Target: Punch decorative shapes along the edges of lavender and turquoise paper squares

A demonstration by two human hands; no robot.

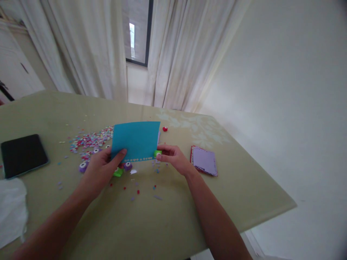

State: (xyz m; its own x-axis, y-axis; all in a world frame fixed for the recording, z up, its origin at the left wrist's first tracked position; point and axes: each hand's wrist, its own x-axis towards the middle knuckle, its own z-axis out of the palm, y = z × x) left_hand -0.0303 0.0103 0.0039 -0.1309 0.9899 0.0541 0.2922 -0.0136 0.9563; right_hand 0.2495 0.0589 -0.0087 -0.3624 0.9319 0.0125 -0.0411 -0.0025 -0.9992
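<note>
A blue sheet of card (137, 139) is held up over the table, with a row of small punched shapes along its lower edge. My left hand (101, 164) pinches its lower left side, thumb in front. At the lower right corner of the card, my right hand (173, 157) is closed on a small green paper punch (157, 154) with a white eye-like spot. Beneath the card lie another green punch (118, 172) and a purple punch (128, 166). Whether the held punch's jaws are around the card's edge I cannot tell.
A heap of coloured paper bits (92, 141) lies left of the card, near another purple punch (83, 166). A red punch (165, 128) sits farther back. On the right is a stack of purple and red cards (204, 161); a black tablet (24, 155) and white cloth-like item (12, 209) are left.
</note>
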